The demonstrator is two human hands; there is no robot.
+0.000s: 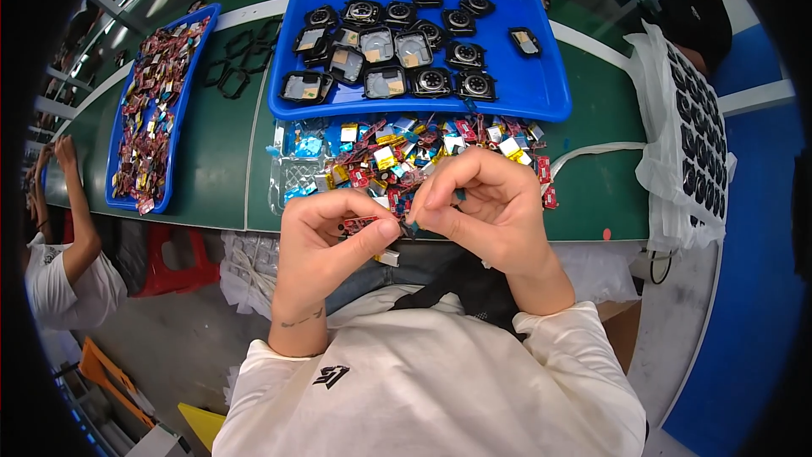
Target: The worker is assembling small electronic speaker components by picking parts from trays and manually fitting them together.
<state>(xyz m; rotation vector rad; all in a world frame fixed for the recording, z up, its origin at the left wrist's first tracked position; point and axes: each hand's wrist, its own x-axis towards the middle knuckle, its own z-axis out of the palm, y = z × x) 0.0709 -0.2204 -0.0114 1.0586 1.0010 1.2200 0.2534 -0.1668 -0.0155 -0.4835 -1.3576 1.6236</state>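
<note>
My left hand (pixel 317 241) pinches a small red circuit board (pixel 359 224) between thumb and fingers, just above the table's near edge. Below its thumb hangs a small silver block (pixel 387 259), which looks like a battery. Close by, the fingertips of my right hand (pixel 499 220) are pressed together beside the left thumb. A tiny dark piece shows between the two hands, too small to name. Beyond them, a heap of red circuit boards with silver and yellow batteries (pixel 385 157) lies in and around a clear plastic tray (pixel 281 190).
A large blue tray (pixel 516 17) holds several black watch cases (pixel 465 53). Another blue tray (pixel 213 17) at left is full of red boards. Black frames (pixel 233 82) lie between them. At right stands a wrapped stack of black parts (pixel 698 127). A person (pixel 72 262) works at far left.
</note>
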